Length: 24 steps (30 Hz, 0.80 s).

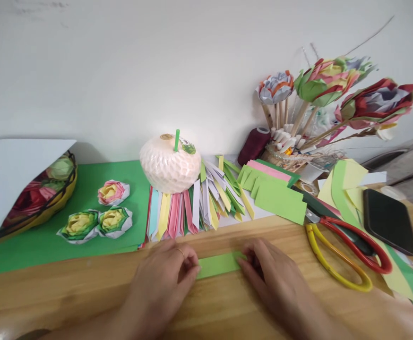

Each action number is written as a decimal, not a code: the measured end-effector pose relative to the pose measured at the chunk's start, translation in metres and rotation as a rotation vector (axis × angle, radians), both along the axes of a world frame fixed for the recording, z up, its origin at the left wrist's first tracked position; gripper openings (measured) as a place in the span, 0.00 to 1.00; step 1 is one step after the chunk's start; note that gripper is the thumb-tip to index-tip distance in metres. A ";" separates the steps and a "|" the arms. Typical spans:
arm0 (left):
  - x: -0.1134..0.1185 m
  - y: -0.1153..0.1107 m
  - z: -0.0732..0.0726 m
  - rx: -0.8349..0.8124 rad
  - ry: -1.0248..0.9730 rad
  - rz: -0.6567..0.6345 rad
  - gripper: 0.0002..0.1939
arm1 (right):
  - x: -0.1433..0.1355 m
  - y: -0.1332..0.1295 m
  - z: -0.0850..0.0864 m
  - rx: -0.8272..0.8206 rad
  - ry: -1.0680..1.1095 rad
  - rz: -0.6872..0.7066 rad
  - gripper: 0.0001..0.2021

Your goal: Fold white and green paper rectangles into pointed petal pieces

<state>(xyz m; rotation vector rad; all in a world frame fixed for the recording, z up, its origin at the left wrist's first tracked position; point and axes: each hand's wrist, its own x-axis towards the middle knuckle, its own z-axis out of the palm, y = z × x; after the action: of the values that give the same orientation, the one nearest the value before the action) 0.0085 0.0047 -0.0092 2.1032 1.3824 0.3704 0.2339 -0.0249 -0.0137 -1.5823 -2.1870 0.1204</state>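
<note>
A narrow strip of light green paper [219, 265] stretches between my hands, just over the wooden table's front part. My left hand [169, 274] pinches its left end between thumb and fingers. At the right end, my right hand [268, 269] has thumb and fingertips closed on the paper. Beyond the strip lie many folded paper pieces [192, 208] in pink, yellow, white and green, fanned in rows. A stack of light green paper rectangles [280, 198] lies to their right.
Scissors with red and yellow handles [348, 255] and a black phone [391, 219] lie at the right. A white textured coconut-like container [171, 163] with a green straw stands behind. Small paper flowers [114, 220] rest on green paper; a basket [64, 189] stands left. Paper flowers on sticks [327, 80] rise back right.
</note>
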 end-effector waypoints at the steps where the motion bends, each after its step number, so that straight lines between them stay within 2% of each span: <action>1: 0.001 0.000 0.000 0.001 0.009 0.002 0.06 | 0.000 0.000 0.000 0.010 0.002 0.000 0.06; 10: 0.005 0.001 0.003 0.076 0.056 -0.030 0.06 | -0.002 0.000 0.002 -0.015 0.015 0.020 0.08; 17: 0.006 0.000 0.004 0.192 0.107 -0.123 0.08 | 0.000 0.001 0.003 -0.047 0.022 0.044 0.08; 21: 0.004 0.002 0.004 0.362 0.152 -0.205 0.08 | 0.000 0.000 0.002 -0.060 0.029 0.057 0.07; 24: 0.002 0.004 -0.001 0.592 0.121 -0.399 0.12 | -0.001 -0.001 0.001 -0.054 0.030 0.059 0.07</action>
<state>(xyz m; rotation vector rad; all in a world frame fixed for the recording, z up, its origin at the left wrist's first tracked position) 0.0108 0.0091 -0.0101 2.8555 0.9441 0.5390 0.2325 -0.0261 -0.0125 -1.5345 -2.2253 0.2214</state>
